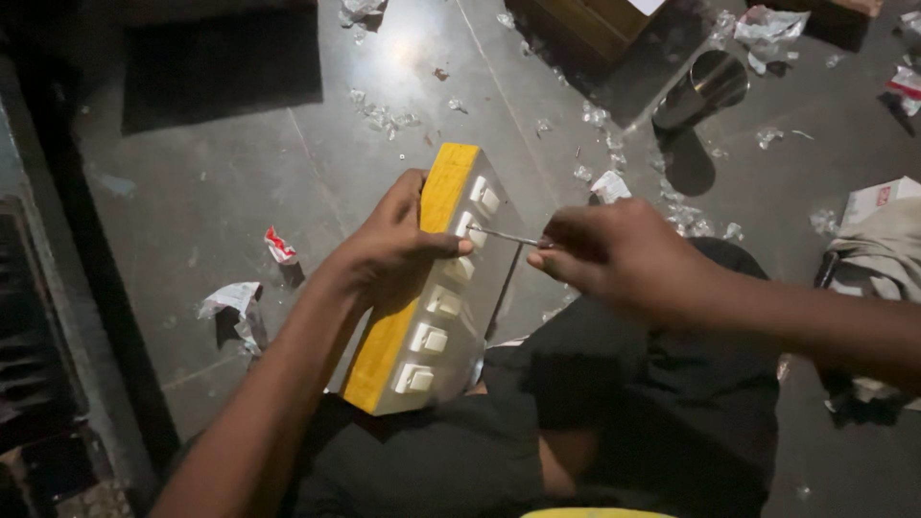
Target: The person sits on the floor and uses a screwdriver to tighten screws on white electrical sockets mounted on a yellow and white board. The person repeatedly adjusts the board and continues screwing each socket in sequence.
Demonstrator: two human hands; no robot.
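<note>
Fingers (pixel 422 245) grip switchboard (pixel 436 288) above littered grey floor (pixel 230 192).

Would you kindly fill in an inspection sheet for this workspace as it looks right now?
Surface: dark tiled floor, glossy, with glare.
Job's things: yellow-sided switch box resting on the person's lap; thin screwdriver, tip at a white switch.
Clutter: paper scraps, clear plastic bits, metal cup.
Hands: left hand grips the box; right hand holds the screwdriver.
Cables: nothing seen.
Surroundings: cardboard box, cloth, dark mat.
</note>
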